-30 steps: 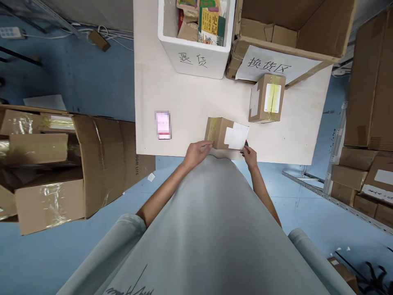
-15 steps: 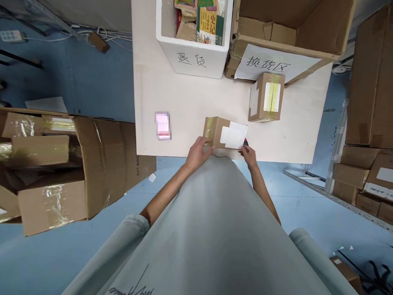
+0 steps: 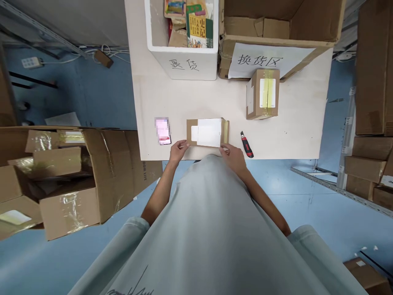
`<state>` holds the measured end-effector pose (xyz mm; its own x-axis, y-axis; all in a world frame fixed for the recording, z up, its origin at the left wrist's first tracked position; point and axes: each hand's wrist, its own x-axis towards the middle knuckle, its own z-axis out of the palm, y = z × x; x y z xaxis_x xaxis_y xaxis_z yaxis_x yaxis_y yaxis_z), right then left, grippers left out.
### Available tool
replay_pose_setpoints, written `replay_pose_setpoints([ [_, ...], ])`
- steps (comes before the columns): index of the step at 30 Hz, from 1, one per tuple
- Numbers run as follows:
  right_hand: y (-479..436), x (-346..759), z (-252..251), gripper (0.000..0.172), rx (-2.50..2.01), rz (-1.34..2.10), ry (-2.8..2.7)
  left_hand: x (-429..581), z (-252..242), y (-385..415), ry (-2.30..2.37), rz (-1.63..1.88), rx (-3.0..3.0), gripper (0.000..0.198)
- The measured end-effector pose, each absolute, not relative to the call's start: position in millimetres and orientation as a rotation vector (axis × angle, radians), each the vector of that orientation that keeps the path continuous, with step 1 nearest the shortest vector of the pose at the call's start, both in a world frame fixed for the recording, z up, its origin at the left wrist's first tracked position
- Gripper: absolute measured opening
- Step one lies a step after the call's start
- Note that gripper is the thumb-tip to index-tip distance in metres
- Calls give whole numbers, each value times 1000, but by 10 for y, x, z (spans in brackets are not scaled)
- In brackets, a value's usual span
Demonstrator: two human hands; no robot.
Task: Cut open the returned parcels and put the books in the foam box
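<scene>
I am holding the small box [image 3: 207,132] at the near edge of the worktop [image 3: 301,123], right in front of my body, with its white label [image 3: 208,132] facing up. My left hand [image 3: 178,148] is gripping the near left corner, fingers curled onto it. My right hand [image 3: 233,155] is pinching the near right corner, by the taped end. Neither hand is carrying anything else.

The red-and-black utility knife [image 3: 247,144] is lying just right of my right hand, apart from the box. A blurred pink item [image 3: 162,130] is lying just left of my left hand. Further back, a second taped box [image 3: 263,93] is standing in front of the big carton [image 3: 313,20], and a white foam bin [image 3: 184,65] of books is sitting beside that.

To handle this well, I am judging that the box should be sitting flat and square to me, with even pressure from both corners so it is not skidding or twisting. My fingers belong low on the sides, clear of the label and the tape. The knife is lying close to my right wrist, so I am minding it. The box is also sitting near the worktop's edge, so pressing down seems safer than pulling it toward me.
</scene>
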<state>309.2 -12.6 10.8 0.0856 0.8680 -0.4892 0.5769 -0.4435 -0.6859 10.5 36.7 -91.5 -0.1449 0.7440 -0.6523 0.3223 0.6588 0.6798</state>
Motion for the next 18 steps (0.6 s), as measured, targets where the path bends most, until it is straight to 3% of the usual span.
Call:
replay_pose_setpoints([
  [8,-109,3042,204,29,-1913,1375,-1515,-69,-925,470,1756,447,830,58],
  [16,-138,3620,-502,22,-2097,1367,-1189,369,-967,408,1629,345,865,58],
  [18,-148,3717,-703,29,-2078,1402,-1061,505,-981,373,1598,354,871,57],
])
